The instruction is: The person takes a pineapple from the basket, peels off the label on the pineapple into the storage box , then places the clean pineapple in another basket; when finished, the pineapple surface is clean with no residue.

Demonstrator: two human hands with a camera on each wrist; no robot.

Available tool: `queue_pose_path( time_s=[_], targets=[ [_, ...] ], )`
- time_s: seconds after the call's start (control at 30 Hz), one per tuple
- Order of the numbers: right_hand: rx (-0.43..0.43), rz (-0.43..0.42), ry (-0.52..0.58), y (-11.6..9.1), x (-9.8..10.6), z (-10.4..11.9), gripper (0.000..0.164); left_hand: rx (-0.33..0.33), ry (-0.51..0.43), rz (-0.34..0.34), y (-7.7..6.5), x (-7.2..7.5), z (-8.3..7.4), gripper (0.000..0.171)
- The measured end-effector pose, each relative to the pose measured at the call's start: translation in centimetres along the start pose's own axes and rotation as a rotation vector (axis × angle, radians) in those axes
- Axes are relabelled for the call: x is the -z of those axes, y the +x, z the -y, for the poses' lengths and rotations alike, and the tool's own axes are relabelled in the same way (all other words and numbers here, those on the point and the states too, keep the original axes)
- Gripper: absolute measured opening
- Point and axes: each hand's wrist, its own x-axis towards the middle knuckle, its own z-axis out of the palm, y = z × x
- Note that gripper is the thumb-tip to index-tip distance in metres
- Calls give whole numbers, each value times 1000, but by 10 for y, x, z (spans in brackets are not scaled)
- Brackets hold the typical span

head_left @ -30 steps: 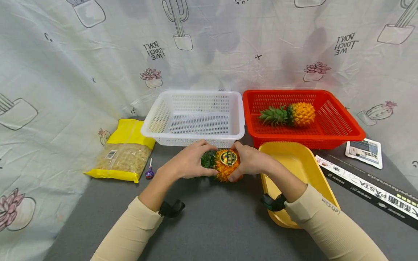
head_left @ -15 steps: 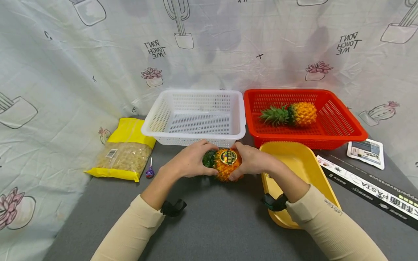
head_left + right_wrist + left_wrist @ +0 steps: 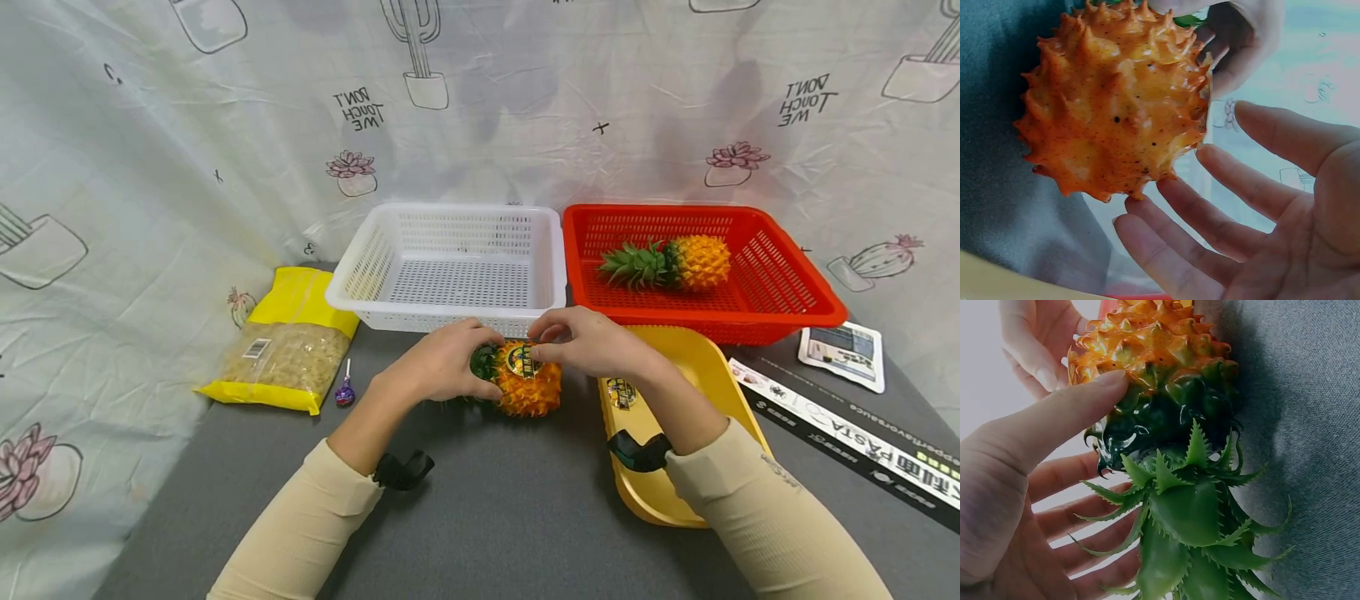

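A toy-like orange pineapple (image 3: 528, 392) with dark green scales near its leafy crown (image 3: 1188, 512) lies on the grey table, crown toward the left. My left hand (image 3: 450, 362) grips it near the crown, thumb (image 3: 1094, 397) on the near side and fingers behind. A round black-and-gold sticker (image 3: 522, 362) sits on the fruit's upper side. My right hand (image 3: 592, 342) hovers at the fruit's right end, its fingertips touching or very close to the sticker's edge. In the right wrist view its fingers (image 3: 1210, 225) are spread and loosely bent, with thumb and forefinger apart.
Behind are a white basket (image 3: 341, 296) and a red basket (image 3: 817, 312) holding another pineapple (image 3: 701, 262). A yellow tray (image 3: 637, 492) with a round sticker (image 3: 621, 393) lies under the right forearm. Left are a yellow bag (image 3: 285, 358) and lollipop (image 3: 345, 393); right, a long pasta box (image 3: 847, 433).
My right hand has let go of the pineapple's right end and risen to its upper side beside the sticker. The left hand keeps its grip.
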Motion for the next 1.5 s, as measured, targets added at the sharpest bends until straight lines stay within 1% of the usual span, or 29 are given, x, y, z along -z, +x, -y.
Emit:
queue_pose_path(
  time_s=[0.1, 0.3, 0.47, 0.73, 0.93, 1.17, 1.37, 1.5],
  targets=[
    [2, -12, -16, 3, -1, 0, 27, -8, 2, -8, 0, 0, 0, 71],
    [4, -4, -52, 9, -5, 0, 19, -6, 0, -16, -1, -2, 1, 71],
    [5, -14, -54, 9, -6, 0, 16, -8, -1, -15, -1, -2, 2, 71],
    [30, -22, -49, 10, -9, -1, 14, -4, -2, -15, -2, -1, 0, 71],
    [33, -65, -15, 9, -10, 3, 15, -1, 4, -20, -1, -3, 0, 71],
    [75, -139, 13, 9, -12, 6, 6, -4, 9, -31, -1, -4, -1, 71],
    [83, -144, 41, 9, -11, 4, 4, -8, 7, -33, -1, -4, -1, 70],
    [75, -131, 88, 9, -10, 3, 4, -9, 7, -33, -1, -3, 0, 71]
  ],
)
